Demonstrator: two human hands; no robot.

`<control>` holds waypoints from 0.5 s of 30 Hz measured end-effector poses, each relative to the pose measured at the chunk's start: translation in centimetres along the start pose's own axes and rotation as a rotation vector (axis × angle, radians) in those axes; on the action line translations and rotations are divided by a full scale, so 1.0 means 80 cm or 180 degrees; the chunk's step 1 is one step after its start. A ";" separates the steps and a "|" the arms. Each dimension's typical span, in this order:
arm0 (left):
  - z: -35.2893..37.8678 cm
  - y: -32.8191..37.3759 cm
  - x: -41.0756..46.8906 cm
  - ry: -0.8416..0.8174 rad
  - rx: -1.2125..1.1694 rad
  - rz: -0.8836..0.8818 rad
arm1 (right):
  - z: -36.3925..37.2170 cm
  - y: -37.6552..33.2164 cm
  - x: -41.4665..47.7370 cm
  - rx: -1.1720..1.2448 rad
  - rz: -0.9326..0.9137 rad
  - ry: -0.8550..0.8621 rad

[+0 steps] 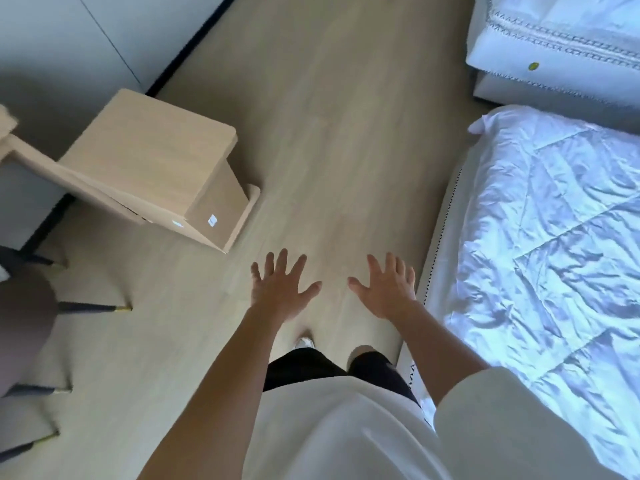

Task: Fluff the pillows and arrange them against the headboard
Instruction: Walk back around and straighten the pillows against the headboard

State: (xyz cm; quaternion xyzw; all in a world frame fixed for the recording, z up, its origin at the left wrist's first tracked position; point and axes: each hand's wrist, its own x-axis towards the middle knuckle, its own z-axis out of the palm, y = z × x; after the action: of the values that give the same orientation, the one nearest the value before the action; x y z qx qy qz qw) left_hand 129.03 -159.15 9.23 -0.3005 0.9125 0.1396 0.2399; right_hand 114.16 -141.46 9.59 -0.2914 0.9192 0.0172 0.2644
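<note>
While we hold our left hand [282, 289] and right hand [386, 289] spread wide and empty beside the bed [554, 237], its small labels stay unreadable; no pillow shows, only a crumpled white quilt [571, 216] on it.

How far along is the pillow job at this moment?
Nothing looks done yet. The left hand and right hand are both open and empty, spread above the bare floor beside the bed. The one pillow in view lies untouched at the top right. No headboard is visible. Fluffing and arranging are still left.
</note>
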 end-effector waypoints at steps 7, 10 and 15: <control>-0.080 0.026 0.145 -0.0025 0.0185 0.0475 | -0.066 0.007 0.100 0.0215 0.0362 0.0050; -0.110 0.053 0.214 -0.0025 0.0231 0.0586 | -0.095 0.025 0.159 0.0289 0.0436 0.0039; -0.170 0.108 0.326 0.0106 0.0318 0.0677 | -0.156 0.069 0.262 0.0451 0.0559 0.0070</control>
State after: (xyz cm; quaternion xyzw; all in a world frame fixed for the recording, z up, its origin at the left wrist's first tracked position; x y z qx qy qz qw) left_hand 100.53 -170.41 8.10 -0.1920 0.9489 0.1136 0.2231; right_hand 90.75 -150.24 9.24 -0.1905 0.9429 -0.0280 0.2718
